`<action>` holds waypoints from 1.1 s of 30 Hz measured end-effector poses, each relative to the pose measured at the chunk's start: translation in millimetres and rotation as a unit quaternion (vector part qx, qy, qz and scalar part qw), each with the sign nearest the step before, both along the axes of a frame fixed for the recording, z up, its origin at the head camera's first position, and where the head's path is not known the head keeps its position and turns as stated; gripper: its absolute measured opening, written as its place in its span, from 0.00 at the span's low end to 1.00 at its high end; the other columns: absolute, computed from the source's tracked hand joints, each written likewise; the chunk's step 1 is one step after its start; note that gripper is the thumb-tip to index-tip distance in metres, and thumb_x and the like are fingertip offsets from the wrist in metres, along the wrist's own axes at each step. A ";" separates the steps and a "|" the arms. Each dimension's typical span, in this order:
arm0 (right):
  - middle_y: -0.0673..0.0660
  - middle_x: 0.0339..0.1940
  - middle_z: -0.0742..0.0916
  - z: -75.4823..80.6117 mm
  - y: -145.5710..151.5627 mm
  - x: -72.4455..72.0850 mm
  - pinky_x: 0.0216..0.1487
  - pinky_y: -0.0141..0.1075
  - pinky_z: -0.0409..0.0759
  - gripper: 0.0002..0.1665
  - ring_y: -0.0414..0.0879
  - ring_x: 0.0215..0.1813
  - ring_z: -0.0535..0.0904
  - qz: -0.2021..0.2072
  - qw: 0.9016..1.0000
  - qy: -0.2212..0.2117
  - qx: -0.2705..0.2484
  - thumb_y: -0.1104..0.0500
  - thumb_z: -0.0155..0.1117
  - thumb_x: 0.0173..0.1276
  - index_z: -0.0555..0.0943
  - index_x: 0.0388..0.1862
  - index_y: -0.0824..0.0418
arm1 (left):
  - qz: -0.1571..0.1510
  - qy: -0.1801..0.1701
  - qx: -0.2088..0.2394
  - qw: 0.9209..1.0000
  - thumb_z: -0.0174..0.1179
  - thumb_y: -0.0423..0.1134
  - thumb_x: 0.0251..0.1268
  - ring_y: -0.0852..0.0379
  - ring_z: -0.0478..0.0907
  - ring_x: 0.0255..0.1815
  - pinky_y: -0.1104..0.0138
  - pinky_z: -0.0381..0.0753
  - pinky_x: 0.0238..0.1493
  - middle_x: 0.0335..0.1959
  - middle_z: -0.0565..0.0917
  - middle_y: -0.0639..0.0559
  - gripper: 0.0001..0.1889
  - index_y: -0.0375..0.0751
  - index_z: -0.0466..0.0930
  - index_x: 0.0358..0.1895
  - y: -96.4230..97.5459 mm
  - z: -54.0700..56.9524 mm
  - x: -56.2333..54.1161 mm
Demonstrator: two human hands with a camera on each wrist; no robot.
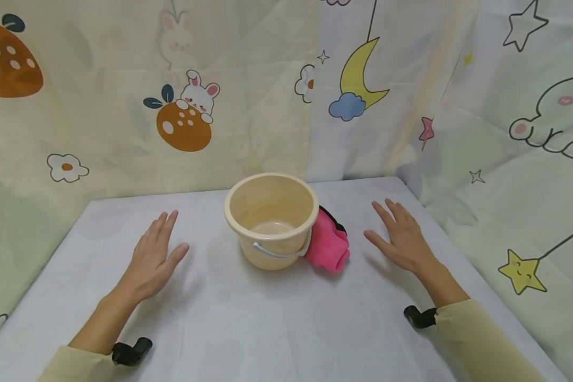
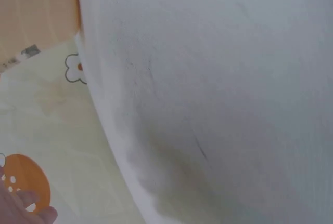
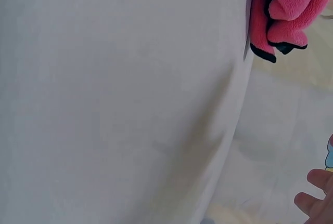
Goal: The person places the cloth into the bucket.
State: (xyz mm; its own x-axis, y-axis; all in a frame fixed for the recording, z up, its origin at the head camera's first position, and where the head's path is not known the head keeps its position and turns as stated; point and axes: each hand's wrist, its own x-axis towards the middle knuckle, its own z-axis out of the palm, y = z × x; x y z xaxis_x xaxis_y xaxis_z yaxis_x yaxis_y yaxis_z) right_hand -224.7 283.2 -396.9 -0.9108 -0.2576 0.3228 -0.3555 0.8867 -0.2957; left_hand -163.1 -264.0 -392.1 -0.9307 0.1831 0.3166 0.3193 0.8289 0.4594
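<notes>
A cream plastic bucket [image 1: 272,233] with a pale handle hanging at its front stands upright toward the back of the table. Against its right side lies a folded pink cloth [image 1: 329,241] with black edging, which also shows at the top of the right wrist view as a pink roll [image 3: 294,0]. My left hand [image 1: 155,257] hovers left of the bucket, fingers straight and thumb apart, holding nothing. On the other side, my right hand [image 1: 401,239] is spread with nothing in it, just right of the cloth. The bucket's wall [image 2: 36,11] fills the left wrist view's upper left corner.
A white-covered table [image 1: 267,323] spreads under both hands. Behind it and at the sides hang printed curtains [image 1: 262,106] with cartoon rabbits, a moon and stars. Black wrist-camera mounts [image 1: 132,352] stick out at both beige sleeves [image 1: 482,339].
</notes>
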 end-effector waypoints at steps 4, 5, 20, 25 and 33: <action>0.71 0.82 0.60 0.0 -5.0 -0.2 0.73 0.74 0.54 0.46 0.74 0.80 0.53 0.010 1.000 -0.010 -0.021 0.40 0.59 0.75 0.57 0.85 0.54 | -0.013 -0.006 0.031 0.999 0.45 0.51 0.81 0.25 0.45 0.82 0.26 0.45 0.72 0.83 0.48 0.30 0.38 0.48 0.39 0.86 8.0 1.6 -1.7; 0.70 0.82 0.60 0.7 -6.7 -0.5 0.72 0.75 0.55 0.46 0.74 0.80 0.54 0.012 1.000 -0.015 -0.024 0.40 0.59 0.76 0.56 0.85 0.54 | -0.016 -0.006 0.039 0.999 0.44 0.51 0.82 0.26 0.45 0.82 0.26 0.45 0.72 0.84 0.48 0.30 0.38 0.47 0.40 0.86 10.1 1.9 -2.3; 0.67 0.84 0.59 5.9 -27.3 -1.3 0.71 0.74 0.59 0.45 0.69 0.82 0.53 0.046 0.992 -0.060 -0.101 0.44 0.59 0.76 0.55 0.85 0.52 | -0.031 -0.056 0.147 0.987 0.40 0.53 0.82 0.32 0.39 0.85 0.26 0.41 0.75 0.86 0.43 0.39 0.38 0.50 0.36 0.86 36.8 4.9 -13.0; 0.66 0.84 0.59 6.1 -34.2 -1.8 0.70 0.75 0.61 0.45 0.68 0.82 0.53 0.052 0.991 -0.064 -0.106 0.44 0.59 0.76 0.55 0.85 0.52 | -0.037 -0.065 0.178 0.981 0.39 0.52 0.82 0.33 0.39 0.86 0.28 0.40 0.77 0.86 0.43 0.38 0.37 0.49 0.37 0.86 44.6 2.8 -16.3; 0.66 0.84 0.57 6.4 -45.3 -4.1 0.71 0.75 0.60 0.47 0.68 0.83 0.52 0.060 0.988 -0.082 -0.114 0.43 0.60 0.74 0.54 0.86 0.52 | -0.047 -0.081 0.217 0.972 0.38 0.49 0.82 0.29 0.43 0.84 0.27 0.46 0.75 0.86 0.45 0.37 0.36 0.50 0.38 0.86 52.2 -0.3 -17.9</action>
State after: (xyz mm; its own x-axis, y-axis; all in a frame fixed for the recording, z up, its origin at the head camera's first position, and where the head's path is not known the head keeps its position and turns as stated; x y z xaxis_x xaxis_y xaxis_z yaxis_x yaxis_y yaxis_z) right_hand -228.7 238.0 -390.5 -0.9228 -0.3046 0.2359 -0.3851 0.7446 -0.5453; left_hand -181.1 -211.8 -392.4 -0.9605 0.1512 0.2336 0.2783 0.5170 0.8095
